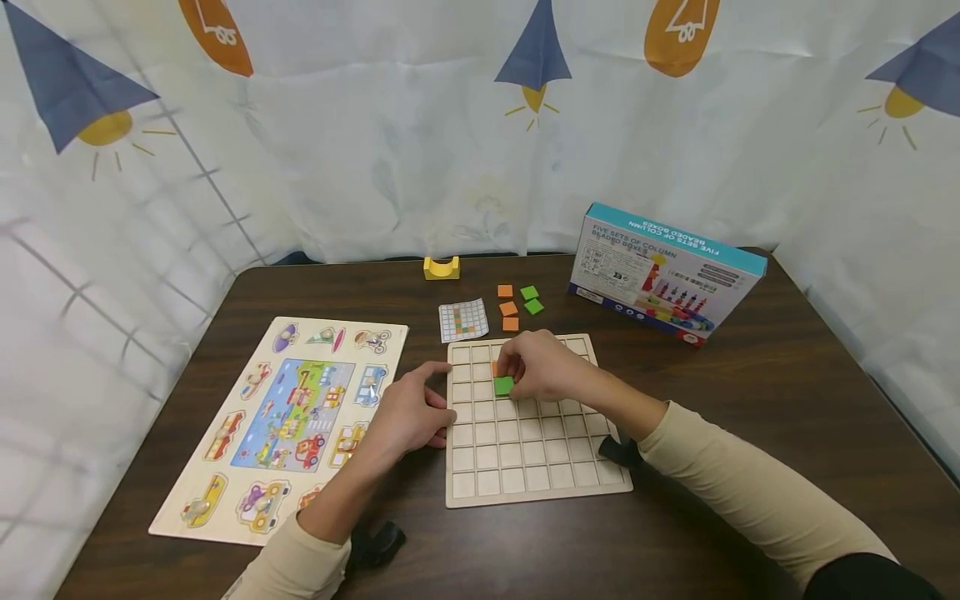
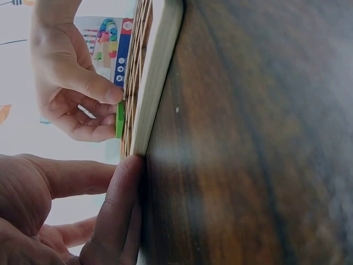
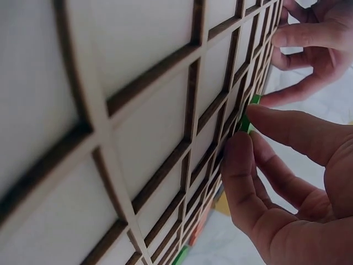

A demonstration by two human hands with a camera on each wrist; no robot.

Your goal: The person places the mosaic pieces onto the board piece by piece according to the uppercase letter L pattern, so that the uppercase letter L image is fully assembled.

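Note:
A wooden grid board (image 1: pixel 510 457) lies on the dark table. My right hand (image 1: pixel 546 365) pinches a green tile (image 1: pixel 503 386) at a square in the board's upper left part; the right wrist view shows thumb and fingertips on the green tile (image 3: pixel 246 120). Just behind it an orange tile (image 1: pixel 494 369) shows partly, the rest hidden by the fingers. My left hand (image 1: pixel 408 417) rests at the board's left edge, its fingers fairly straight and touching the rim; in the left wrist view a fingertip of the left hand (image 2: pixel 110 210) lies against the board's side (image 2: pixel 150 94).
Behind the board are a printed pattern card (image 1: pixel 463 321), several loose tiles, orange (image 1: pixel 508 308) and green (image 1: pixel 533 307), and a yellow arch block (image 1: pixel 442 268). A picture puzzle board (image 1: pixel 247 400) lies at the left. A toy box (image 1: pixel 663 271) stands at the back right.

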